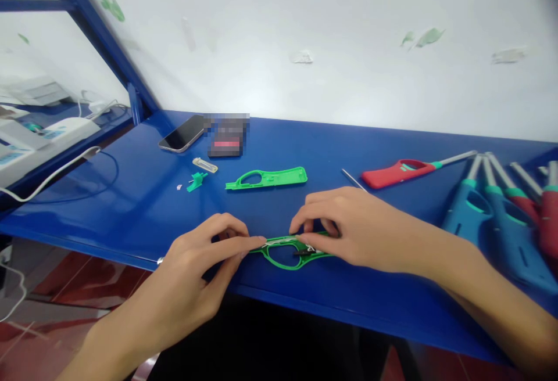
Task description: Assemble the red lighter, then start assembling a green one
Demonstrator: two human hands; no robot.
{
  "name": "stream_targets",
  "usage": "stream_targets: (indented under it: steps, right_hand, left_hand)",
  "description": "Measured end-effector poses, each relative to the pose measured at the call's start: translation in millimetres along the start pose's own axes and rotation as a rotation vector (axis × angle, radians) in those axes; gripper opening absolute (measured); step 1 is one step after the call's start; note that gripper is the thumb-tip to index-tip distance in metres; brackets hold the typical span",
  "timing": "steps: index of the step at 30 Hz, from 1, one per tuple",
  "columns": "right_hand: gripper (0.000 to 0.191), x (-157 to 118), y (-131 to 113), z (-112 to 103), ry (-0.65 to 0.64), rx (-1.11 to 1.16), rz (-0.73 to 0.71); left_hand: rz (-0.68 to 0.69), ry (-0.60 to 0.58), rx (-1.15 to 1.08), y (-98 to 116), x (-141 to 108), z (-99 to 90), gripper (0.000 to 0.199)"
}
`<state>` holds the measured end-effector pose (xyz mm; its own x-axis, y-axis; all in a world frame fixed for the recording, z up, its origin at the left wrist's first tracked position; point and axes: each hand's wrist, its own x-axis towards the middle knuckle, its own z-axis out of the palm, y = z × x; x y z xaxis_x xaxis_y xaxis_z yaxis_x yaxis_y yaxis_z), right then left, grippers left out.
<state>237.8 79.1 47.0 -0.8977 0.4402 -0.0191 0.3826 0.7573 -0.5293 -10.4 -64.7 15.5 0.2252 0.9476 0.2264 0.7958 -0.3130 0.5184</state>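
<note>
Near the front edge of the table lies an open green lighter casing half [284, 265] with a loop-shaped opening. My left hand [207, 259] pinches its left, narrow end between thumb and fingers. My right hand [340, 224] is closed over the right part, thumb and fingers at the inner parts, and covers much of that end. A thin white wire or tube [279, 242] runs along the upper channel, and a small black piece [301, 252] sits by my right thumb. Behind my hands rests the other green casing half [279, 178], hollow side up.
A teal trigger piece [197, 180], a small clear part [204, 165], a phone [183, 133] and a dark, blurred-out box [227, 140] lie at the back left. A thin metal rod [352, 178] and red lighter [399, 173] are right of centre; several blue lighters [471, 207] crowd the right.
</note>
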Motion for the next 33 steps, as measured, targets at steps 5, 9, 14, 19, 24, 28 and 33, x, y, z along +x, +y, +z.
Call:
stream_targets:
  steps: [5, 9, 14, 19, 24, 28, 33]
  right_hand:
    - [0.014, -1.9, 0.3, 0.8, 0.004, -0.005, -0.003]
    - [0.014, -2.3, 1.3, 1.2, 0.007, -0.009, -0.005]
    - [0.015, -1.6, 2.5, 2.0, 0.009, -0.011, -0.005]
    - [0.014, -0.8, 1.2, 2.4, 0.01, -0.012, -0.012]
    - [0.014, -0.4, 0.2, 1.8, 0.005, -0.009, -0.012]
    - [0.014, -1.1, 0.5, 1.6, 0.003, -0.006, -0.009]
    - [0.014, -2.5, 0.0, 2.1, 0.001, -0.005, -0.007]
  left_hand:
    - [-0.035, 0.048, -0.094, 1.3, 3.8, 2.4, 0.034]
    - [-0.085, 0.043, -0.173, 2.8, 7.1, 1.0, 0.031]
    - [-0.113, 0.031, -0.207, 4.5, 8.7, -1.8, 0.03]
    - [-0.109, 0.008, -0.184, 6.2, 9.1, -3.9, 0.033]
    - [-0.11, 0.009, -0.189, 6.8, 10.4, -5.3, 0.03]
    - [-0.086, -0.002, -0.156, 6.1, 11.9, -5.8, 0.029]
    - [-0.084, -0.022, -0.083, 6.0, 11.6, -6.2, 0.027]
